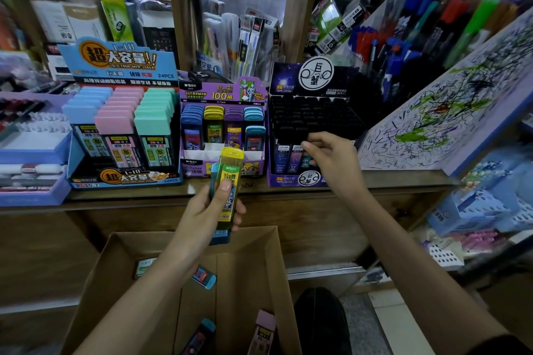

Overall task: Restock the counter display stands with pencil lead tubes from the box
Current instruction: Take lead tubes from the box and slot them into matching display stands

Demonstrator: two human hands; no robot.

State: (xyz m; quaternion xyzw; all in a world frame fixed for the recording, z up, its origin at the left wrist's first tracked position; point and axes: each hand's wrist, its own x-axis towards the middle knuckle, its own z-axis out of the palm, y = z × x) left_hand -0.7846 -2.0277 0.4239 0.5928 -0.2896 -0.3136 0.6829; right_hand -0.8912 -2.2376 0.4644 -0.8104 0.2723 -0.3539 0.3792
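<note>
Above the box [121,262], your left hand [207,210] grips a yellow tube [229,181] and a teal tube [220,236]; your right hand [334,164] has its fingers [313,145] pinching a black-capped tube [300,132] in the dark stand [284,179].

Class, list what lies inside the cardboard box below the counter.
Inside the cardboard box lie a green-labelled tube, a blue-capped tube near it, a second blue-capped tube at the bottom edge and a pink-capped tube. The left forearm hides part of the floor.
</note>
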